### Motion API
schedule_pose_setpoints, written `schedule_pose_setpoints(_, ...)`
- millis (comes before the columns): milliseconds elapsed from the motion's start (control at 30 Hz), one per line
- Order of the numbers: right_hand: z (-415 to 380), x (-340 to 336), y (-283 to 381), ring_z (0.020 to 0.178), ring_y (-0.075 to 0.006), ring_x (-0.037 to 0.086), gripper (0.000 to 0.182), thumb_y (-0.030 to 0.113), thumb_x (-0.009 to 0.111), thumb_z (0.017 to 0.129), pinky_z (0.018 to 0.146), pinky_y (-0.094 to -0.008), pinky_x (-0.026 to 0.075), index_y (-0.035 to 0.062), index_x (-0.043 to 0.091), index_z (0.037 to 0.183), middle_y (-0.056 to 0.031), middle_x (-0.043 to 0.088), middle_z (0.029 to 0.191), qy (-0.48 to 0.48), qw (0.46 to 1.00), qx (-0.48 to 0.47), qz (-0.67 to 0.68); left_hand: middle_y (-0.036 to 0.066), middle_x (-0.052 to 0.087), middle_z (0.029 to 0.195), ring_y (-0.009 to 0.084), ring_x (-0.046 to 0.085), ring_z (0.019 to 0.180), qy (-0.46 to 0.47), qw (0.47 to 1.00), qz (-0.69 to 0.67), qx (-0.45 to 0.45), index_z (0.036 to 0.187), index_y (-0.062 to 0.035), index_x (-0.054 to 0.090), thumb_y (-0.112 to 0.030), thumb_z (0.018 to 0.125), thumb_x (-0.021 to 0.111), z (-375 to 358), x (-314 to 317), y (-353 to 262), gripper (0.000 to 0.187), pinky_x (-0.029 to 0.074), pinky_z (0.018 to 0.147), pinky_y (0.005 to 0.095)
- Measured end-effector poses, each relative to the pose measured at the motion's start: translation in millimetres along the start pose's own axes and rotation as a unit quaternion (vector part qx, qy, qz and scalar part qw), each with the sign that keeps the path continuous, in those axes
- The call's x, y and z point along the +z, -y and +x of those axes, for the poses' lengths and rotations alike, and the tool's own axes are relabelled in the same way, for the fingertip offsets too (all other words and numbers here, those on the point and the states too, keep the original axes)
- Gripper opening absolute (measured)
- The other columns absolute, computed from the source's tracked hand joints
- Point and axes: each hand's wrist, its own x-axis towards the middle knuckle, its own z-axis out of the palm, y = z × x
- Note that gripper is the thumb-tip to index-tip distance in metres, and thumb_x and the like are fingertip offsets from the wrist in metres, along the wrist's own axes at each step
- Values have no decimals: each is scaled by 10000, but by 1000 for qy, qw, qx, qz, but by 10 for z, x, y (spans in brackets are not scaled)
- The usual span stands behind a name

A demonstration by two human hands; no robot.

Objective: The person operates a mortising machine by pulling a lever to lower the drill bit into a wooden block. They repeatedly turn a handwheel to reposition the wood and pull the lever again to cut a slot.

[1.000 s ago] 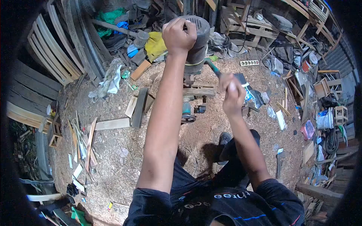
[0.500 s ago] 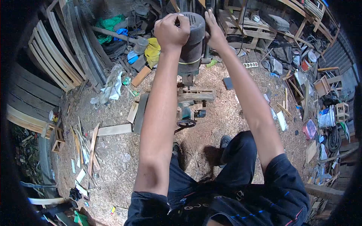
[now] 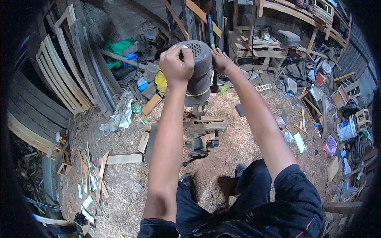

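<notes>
A grey cylindrical motor housing (image 3: 197, 81) with a perforated top stands upright in front of me, part of a drilling machine. My left hand (image 3: 177, 62) is closed at its left side; what it grips, if anything, is hidden. On the right side of the housing my right hand (image 3: 221, 60) lies with its fingers extended, beside a dark upright lever (image 3: 210, 29). Beneath the motor, a piece of wood (image 3: 207, 126) rests on the machine's bed. A black handwheel (image 3: 198, 154) is below it.
Planks (image 3: 89, 59) lean at the left. Wood offcuts (image 3: 101, 176) lie on the shavings-covered floor (image 3: 131, 190). A power strip (image 3: 263, 87) and a wooden rack (image 3: 262, 49) are at the right rear, with clutter and a pink basket (image 3: 330, 145) along the right side.
The view has tilted upward, so the machine and floor appear lower. My right hand now sits lower against the motor's side, beside the lever. My left hand remains closed at the left side.
</notes>
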Motion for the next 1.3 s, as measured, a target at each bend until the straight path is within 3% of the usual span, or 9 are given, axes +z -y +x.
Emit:
schedule_pose_setpoints(167, 374, 405, -188, 1450, -371, 259, 819, 239, 620, 834, 1155, -513, 281, 72, 221, 1529, -169, 157, 1613, -72, 991, -55, 95, 154, 675, 705, 315, 682, 684, -6, 1000, 11, 1, 722, -20, 702, -227, 858, 523, 12, -7, -23, 305, 509, 647, 358)
schedule_pose_setpoints(233, -32, 299, -93, 1317, -403, 427, 601, 133, 596, 852, 1078, -460, 376, 11, 402, 1407, -272, 352, 1493, -128, 977, -24, 167, 148, 679, 710, 311, 683, 685, -2, 1000, 13, -7, 727, -26, 705, -235, 866, 517, 17, -41, -69, 315, 510, 648, 364)
schedule_pose_setpoints(367, -1231, 388, 364, 1131, -419, 592, 436, 120, 552, 909, 996, -429, 458, -10, 507, 1323, -276, 609, 1219, -232, 902, 123, 343, 198, 656, 1136, 370, 592, 1137, 14, 996, -24, 79, 1115, -27, 670, -256, 959, 432, -231, -232, 65, 366, 428, 1005, 423)
schedule_pose_setpoints(433, -1880, 677, 640, 1074, -412, 629, 406, 113, 547, 912, 952, -424, 487, -12, 544, 1298, -278, 640, 1151, -227, 902, 126, 346, 229, 530, 1346, 363, 434, 1337, 29, 997, -58, 39, 1346, 10, 510, -228, 995, 399, -687, -510, 10, 438, 304, 1125, 443)
schedule_pose_setpoints(567, -3047, 1280, 1282, 1079, -400, 633, 412, 125, 560, 905, 928, -434, 505, -17, 549, 1292, -276, 643, 1157, 57, 866, 169, 468, 278, 516, 1302, 424, 453, 1270, 187, 941, 43, -278, 1318, 61, 481, -151, 942, 506, -2431, -1224, 209, 432, 363, 1061, 471)
schedule_pose_setpoints(700, -3806, 2112, 1799, 1064, -486, 591, 786, 198, 606, 872, 929, -455, 500, -44, 173, 1482, -387, 400, 1373, 168, 925, 22, 339, 271, 475, 1369, 378, 457, 1297, 492, 730, 177, -441, 1380, 52, 433, -59, 849, 546, -3988, -1843, 153, 555, 385, 1075, 460)
schedule_pose_setpoints(867, -3932, 2337, 2040, 1040, -531, 574, 1054, 236, 637, 843, 931, -497, 492, -100, -146, 1463, -476, 107, 1457, 276, 927, -4, 253, 233, 215, 1566, 364, 240, 1447, 630, 615, 227, -417, 1513, 34, 176, -140, 858, 570, -4879, -1954, 235, 784, 251, 1180, 423)
schedule_pose_setpoints(933, -3881, 2296, 2088, 1022, -544, 574, 1088, 261, 658, 829, 928, -505, 493, -119, -147, 1455, -482, 96, 1453, 284, 929, 5, 236, 217, 83, 1613, 346, 75, 1501, 647, 578, 207, -452, 1537, 30, 52, -253, 873, 586, -4910, -1930, 272, 898, 127, 1222, 412)
schedule_pose_setpoints(1300, -3786, 2182, 2098, 1205, -558, 468, 1166, 328, 687, 837, 1041, -452, 432, -110, -210, 1440, -516, 22, 1437, 328, 900, -7, 288, 213, -43, 1620, 310, 33, 1511, 693, 485, 218, -487, 1523, 42, -71, -364, 798, 662, -5070, -1936, 581, 1108, 134, 1220, 367)
